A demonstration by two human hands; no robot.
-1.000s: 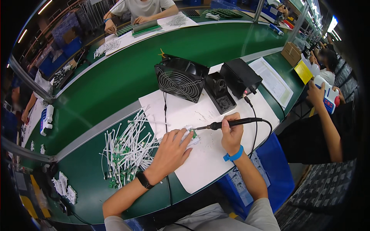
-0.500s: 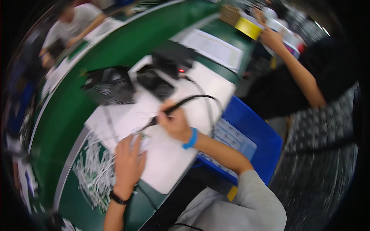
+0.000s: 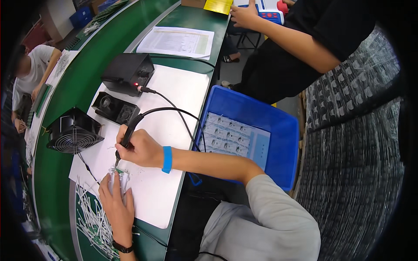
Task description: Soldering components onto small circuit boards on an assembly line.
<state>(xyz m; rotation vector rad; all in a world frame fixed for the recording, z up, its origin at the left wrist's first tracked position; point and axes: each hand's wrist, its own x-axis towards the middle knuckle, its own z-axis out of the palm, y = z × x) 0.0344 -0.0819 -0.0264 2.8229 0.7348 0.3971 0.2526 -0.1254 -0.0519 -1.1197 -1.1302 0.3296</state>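
The soldering iron (image 3: 130, 129), fan (image 3: 75, 134) and long green workbench (image 3: 191, 20) show an electronics assembly workshop.

My right hand (image 3: 143, 150) looks sharp, the paper (image 3: 163, 191) is bright white, and the belt (image 3: 45, 178) bends near the dark edges.

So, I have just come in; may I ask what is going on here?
The person's right hand grips a black, pen-shaped soldering iron, its tip at a small white and green piece that the left hand steadies on a flat white sheet. A tangled pile of thin white wires lies beside the left hand.
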